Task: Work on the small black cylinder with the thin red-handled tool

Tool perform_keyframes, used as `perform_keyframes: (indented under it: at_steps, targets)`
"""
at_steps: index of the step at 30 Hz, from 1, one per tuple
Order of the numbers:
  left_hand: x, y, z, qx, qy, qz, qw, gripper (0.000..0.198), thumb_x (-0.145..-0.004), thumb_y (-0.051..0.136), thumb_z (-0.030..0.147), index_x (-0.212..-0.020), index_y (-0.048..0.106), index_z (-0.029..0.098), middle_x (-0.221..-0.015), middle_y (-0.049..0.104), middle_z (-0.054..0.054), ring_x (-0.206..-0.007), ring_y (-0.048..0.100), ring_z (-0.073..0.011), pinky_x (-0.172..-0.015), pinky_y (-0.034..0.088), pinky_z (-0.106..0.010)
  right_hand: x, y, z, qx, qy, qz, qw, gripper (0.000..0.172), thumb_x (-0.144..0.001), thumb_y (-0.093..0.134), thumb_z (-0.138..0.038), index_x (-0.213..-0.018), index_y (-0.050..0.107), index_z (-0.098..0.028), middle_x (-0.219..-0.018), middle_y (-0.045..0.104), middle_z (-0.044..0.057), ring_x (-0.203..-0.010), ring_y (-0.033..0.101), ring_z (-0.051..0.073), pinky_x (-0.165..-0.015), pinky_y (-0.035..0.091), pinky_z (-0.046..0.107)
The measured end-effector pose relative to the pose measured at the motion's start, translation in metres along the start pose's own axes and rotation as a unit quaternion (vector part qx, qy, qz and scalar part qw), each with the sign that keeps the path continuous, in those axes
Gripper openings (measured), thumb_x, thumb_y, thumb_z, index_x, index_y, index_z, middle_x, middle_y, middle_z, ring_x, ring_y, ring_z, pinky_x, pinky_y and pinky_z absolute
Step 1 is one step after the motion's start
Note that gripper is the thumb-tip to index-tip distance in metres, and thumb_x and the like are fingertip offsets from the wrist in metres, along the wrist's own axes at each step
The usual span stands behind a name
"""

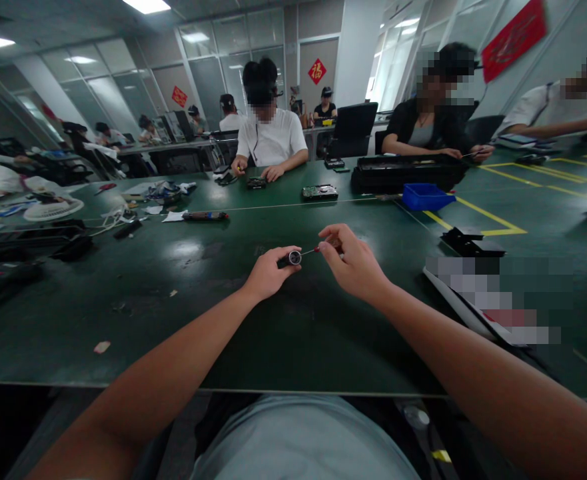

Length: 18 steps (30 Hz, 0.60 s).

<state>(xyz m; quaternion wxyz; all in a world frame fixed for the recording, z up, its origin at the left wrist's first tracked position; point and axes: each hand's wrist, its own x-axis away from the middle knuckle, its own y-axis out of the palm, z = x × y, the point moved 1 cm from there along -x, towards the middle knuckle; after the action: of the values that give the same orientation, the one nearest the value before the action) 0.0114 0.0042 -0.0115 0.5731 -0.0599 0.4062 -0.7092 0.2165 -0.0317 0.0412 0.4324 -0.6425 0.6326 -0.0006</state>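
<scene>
My left hand [269,273] is closed around a small black cylindrical part [294,257], whose round, light-rimmed end faces me. In my right hand [350,265] is a thin screwdriver [316,249] with a reddish handle, gripped between thumb and fingers. Its slim shaft points left, and the tip reaches the black part's edge; whether it sits in a screw is too small to tell. Both hands are held over the green table [313,353], near its middle.
Beyond my hands lie a circuit-board device [320,193], a pen-shaped tool [206,216] and a blue bin [427,197]. A long black housing [408,175] stands behind the bin. Black brackets [473,243] are at right. Clutter covers the left side. A person [272,137] works opposite.
</scene>
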Motion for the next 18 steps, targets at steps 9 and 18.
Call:
perform_keyframes:
  at_steps: [9,18]
  targets:
    - [-0.001,-0.002,0.002,-0.026,0.003,0.014,1.000,0.040,-0.084,0.071,0.027,-0.124,0.066,0.026,-0.120,0.068,-0.005,-0.113,0.059,-0.0241,-0.104,0.042,-0.042,-0.004,0.012,0.013,-0.219,0.101,0.054,0.969,0.024,-0.090,0.057,-0.043,-0.092,0.061,-0.020,-0.081,0.066,0.004,-0.073,0.063,0.017,-0.071,0.053,0.035]
    - [-0.003,-0.006,0.005,-0.058,0.056,0.005,0.997,0.039,-0.083,0.073,0.022,-0.122,0.067,0.026,-0.120,0.068,-0.004,-0.114,0.058,-0.0225,-0.102,0.042,-0.040,-0.011,0.021,0.043,-0.371,0.248,0.052,0.893,0.029,-0.090,0.055,-0.049,-0.083,0.056,-0.022,-0.069,0.057,0.001,-0.060,0.058,0.016,-0.064,0.058,0.036]
